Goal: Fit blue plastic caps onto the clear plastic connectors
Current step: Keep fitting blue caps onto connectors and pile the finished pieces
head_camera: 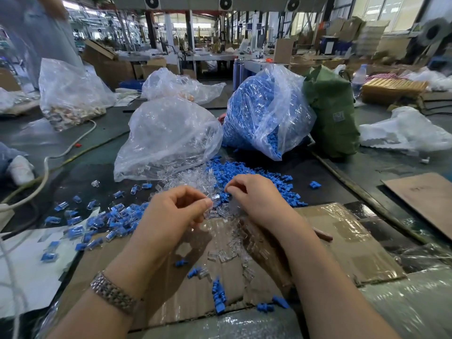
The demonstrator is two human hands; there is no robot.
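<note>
A: Over the flattened cardboard (342, 243) on the tabletop (381, 167), what are the hands doing?

B: The left hand (171, 211) pinches a clear connector (212, 203) between thumb and forefinger, its long axis pointing right toward the other hand. The right hand (254, 194) is curled, fingertips pinched; what it grips, I cannot tell.

A: And the supplies?

B: Loose blue caps (244, 172) and clear connectors (186, 182) lie heaped just beyond the hands, spilling from a clear bag (166, 133) and a blue-filled bag (264, 111).

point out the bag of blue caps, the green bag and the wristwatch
bag of blue caps (247, 113), head view, on its blue-filled side
green bag (330, 113), head view, front face
wristwatch (113, 293), head view, metal band
</note>
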